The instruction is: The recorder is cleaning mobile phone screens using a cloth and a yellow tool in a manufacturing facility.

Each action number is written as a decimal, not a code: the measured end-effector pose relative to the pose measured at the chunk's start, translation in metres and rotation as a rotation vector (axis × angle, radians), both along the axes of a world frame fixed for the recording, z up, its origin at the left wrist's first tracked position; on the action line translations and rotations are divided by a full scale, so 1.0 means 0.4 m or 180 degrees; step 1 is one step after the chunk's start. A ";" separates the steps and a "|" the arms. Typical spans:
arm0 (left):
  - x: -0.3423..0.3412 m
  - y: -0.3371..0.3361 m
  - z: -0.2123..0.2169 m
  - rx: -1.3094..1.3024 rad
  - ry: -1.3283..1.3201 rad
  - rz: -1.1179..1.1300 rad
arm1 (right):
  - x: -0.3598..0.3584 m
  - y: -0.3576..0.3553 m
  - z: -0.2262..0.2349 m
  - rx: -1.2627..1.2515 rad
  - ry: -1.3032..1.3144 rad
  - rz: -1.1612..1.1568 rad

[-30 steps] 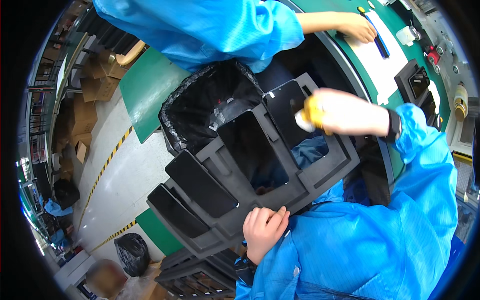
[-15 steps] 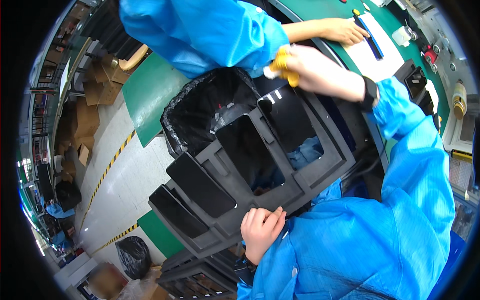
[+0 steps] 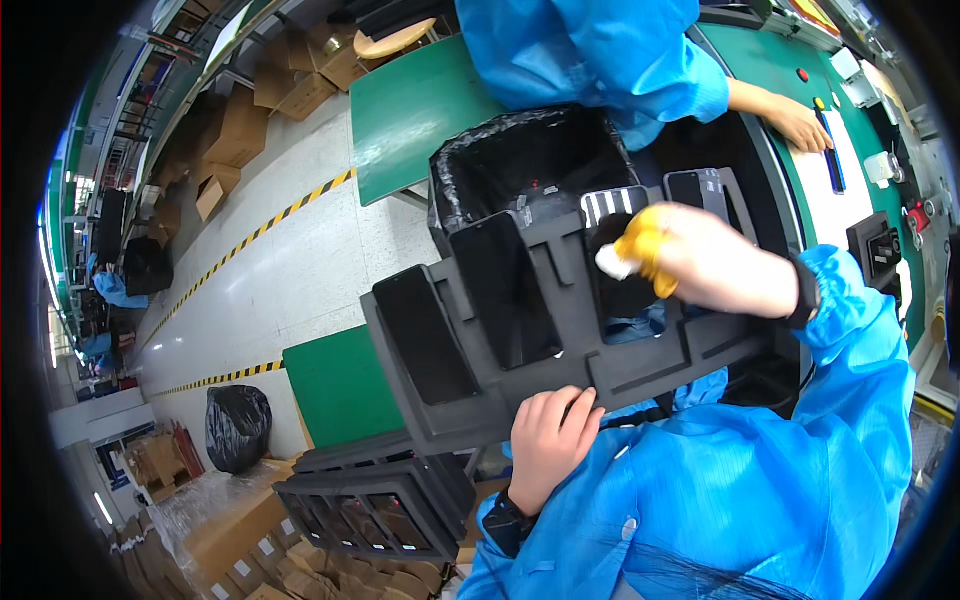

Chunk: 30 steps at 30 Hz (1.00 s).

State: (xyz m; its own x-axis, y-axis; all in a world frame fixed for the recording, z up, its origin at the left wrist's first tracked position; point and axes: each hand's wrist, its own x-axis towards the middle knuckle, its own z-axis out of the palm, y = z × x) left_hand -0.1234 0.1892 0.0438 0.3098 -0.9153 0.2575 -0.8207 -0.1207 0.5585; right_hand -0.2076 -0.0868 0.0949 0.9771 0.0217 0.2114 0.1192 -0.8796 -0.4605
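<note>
My right hand [image 3: 715,265], with yellow finger cots on its fingertips, pinches a small white wad [image 3: 612,263]. It holds the wad at the surface of a dark phone screen [image 3: 640,325], hiding part of it; contact cannot be made out. White light stripes reflect at that phone's upper end. Closed over the near edge of the black tray [image 3: 630,385] is my left hand [image 3: 553,440]. Also in the tray's slots are a phone [image 3: 503,290] in the middle, another phone [image 3: 425,335] at the left and a partly hidden phone [image 3: 697,188] at the right.
A bin lined with a black bag [image 3: 480,165] stands beyond the tray. A co-worker's hand [image 3: 800,122] rests by a blue-black bar [image 3: 832,155] on a green bench. More black trays [image 3: 370,505] are stacked below left; a black bag [image 3: 238,428] lies on the floor.
My right hand has come down from above the tray's far edge onto the phone with the white wad. The view has turned, and the tray sits differently in it. My left hand stays at the tray's edge.
</note>
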 end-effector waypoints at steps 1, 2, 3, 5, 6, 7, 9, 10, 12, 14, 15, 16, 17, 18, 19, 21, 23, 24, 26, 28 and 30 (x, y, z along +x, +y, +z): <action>0.013 0.022 -0.011 0.0088 0.0022 -0.0018 | 0.035 0.048 -0.002 0.0181 -0.0147 0.0165; 0.020 0.030 -0.019 0.0062 0.0062 -0.0020 | 0.059 0.082 0.002 0.0299 0.0312 0.0279; 0.027 0.034 -0.028 -0.0042 0.0202 -0.0103 | 0.087 0.109 -0.021 0.0091 -0.0003 0.0444; 0.032 0.042 -0.027 -0.0169 0.0353 -0.0157 | 0.125 0.148 -0.065 -0.0349 -0.0071 0.0808; 0.032 0.045 -0.024 -0.0138 0.0345 -0.0152 | 0.139 0.161 -0.081 -0.0582 0.0180 0.1000; 0.036 0.045 -0.023 -0.0118 0.0338 -0.0161 | 0.153 0.158 -0.102 -0.0605 -0.0046 0.0991; 0.041 0.046 -0.017 -0.0129 0.0413 -0.0133 | 0.205 0.110 -0.106 -0.0514 -0.0310 0.0797; 0.041 0.045 -0.014 -0.0119 0.0474 -0.0141 | 0.238 0.074 -0.107 -0.0407 -0.0333 0.0586; 0.043 0.046 -0.011 -0.0136 0.0523 -0.0142 | 0.304 0.001 -0.070 -0.0501 -0.0150 0.0140; 0.047 0.046 -0.014 -0.0146 0.0552 -0.0156 | 0.337 -0.058 -0.094 -0.0417 -0.0417 -0.0141; 0.047 0.047 -0.017 -0.0177 0.0562 -0.0152 | 0.335 -0.061 -0.099 -0.0203 -0.0404 -0.0202; 0.048 0.048 -0.018 -0.0205 0.0574 -0.0121 | 0.326 -0.030 -0.073 -0.0265 -0.0286 -0.0092; 0.047 0.046 -0.017 -0.0197 0.0581 -0.0081 | 0.304 0.012 -0.065 -0.0330 -0.0320 0.0273; 0.046 0.048 -0.014 -0.0165 0.0606 -0.0061 | 0.280 0.062 -0.064 -0.0380 -0.0351 0.0647; 0.046 0.049 -0.013 -0.0138 0.0630 -0.0065 | 0.253 0.112 -0.065 -0.0308 -0.0131 0.1014; 0.047 0.043 -0.017 -0.0135 0.0621 -0.0097 | 0.217 0.167 -0.099 -0.0487 -0.0242 0.1406; 0.048 0.044 -0.020 -0.0093 0.0602 -0.0082 | 0.281 0.103 -0.109 -0.0387 -0.0306 0.1096; 0.048 0.039 -0.020 -0.0149 0.0603 -0.0087 | 0.314 0.066 -0.108 -0.0333 -0.0350 0.0755; 0.042 0.044 -0.022 -0.0173 0.0606 -0.0052 | 0.371 0.032 -0.098 -0.0305 -0.0413 0.0619; 0.042 0.049 -0.027 -0.0200 0.0588 -0.0018 | 0.413 0.020 -0.088 -0.0317 -0.0562 0.0295; 0.042 0.044 -0.030 -0.0205 0.0599 -0.0001 | 0.334 0.126 -0.080 -0.0382 -0.0297 0.0934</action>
